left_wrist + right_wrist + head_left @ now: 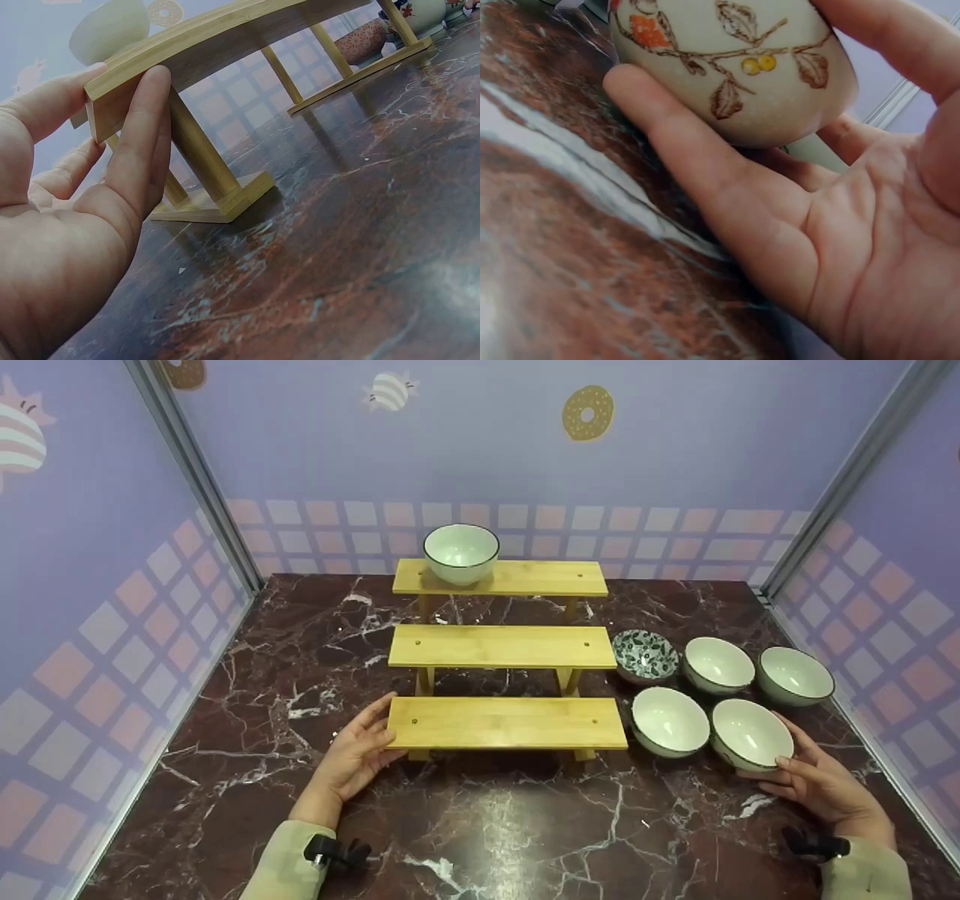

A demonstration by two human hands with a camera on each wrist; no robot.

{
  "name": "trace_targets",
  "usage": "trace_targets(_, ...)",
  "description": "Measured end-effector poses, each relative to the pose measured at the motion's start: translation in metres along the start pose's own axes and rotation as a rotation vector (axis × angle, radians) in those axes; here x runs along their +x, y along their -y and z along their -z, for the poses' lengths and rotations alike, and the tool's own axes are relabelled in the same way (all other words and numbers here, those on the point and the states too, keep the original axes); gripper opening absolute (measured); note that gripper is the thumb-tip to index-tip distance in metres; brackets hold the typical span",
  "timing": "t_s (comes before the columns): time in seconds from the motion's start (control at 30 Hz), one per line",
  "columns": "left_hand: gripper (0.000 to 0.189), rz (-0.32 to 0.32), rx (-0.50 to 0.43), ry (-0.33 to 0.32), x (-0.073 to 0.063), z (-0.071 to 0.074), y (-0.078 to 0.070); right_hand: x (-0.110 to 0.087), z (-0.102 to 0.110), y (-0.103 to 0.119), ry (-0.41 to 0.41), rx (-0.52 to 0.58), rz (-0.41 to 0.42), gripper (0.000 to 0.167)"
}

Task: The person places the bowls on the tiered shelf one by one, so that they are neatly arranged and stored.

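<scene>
A three-tier bamboo display stand (510, 723) stands mid-table. My left hand (358, 757) pinches the left end of its lowest board, and the left wrist view has that board (217, 37) between the digits. On the right, my right hand (829, 787) holds a white bowl (752, 733), thumb at the rim and fingers around its underside. Seen from the right wrist, this bowl (735, 82) bears painted brown leaves and yellow berries; whether it touches the table is unclear. One white, dark-rimmed bowl (461, 551) sits on the left of the top board.
Beside the held bowl are a white bowl (670, 722), another behind it (718, 664), a pale green bowl (796, 675) and a dark leaf-patterned bowl (645, 655). Patterned walls (480, 450) enclose the back and sides of the dark marbled table (525, 825).
</scene>
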State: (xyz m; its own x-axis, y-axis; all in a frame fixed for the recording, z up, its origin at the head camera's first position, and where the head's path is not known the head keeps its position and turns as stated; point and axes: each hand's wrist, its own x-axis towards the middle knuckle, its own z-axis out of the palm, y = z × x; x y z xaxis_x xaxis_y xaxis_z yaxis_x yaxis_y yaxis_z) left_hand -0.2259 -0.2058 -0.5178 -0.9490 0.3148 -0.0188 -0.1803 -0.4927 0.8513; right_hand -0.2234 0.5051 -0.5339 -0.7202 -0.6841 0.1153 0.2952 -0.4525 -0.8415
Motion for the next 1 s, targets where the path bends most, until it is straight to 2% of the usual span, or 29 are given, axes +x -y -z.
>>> trace_targets(0.4,0.078,-0.006,0.016,0.018,0.0,0.001,0.0,0.0,-0.002,0.0,-0.026,0.054,0.017,0.073)
trace_targets(0.67,0.077,-0.008,0.025,0.026,0.001,0.001,0.001,-0.003,-0.003,0.0,-0.056,0.046,0.034,0.075)
trace_targets(1.0,0.077,-0.007,0.006,0.018,0.0,0.001,0.001,-0.002,-0.01,0.006,-0.038,0.068,0.089,0.074)
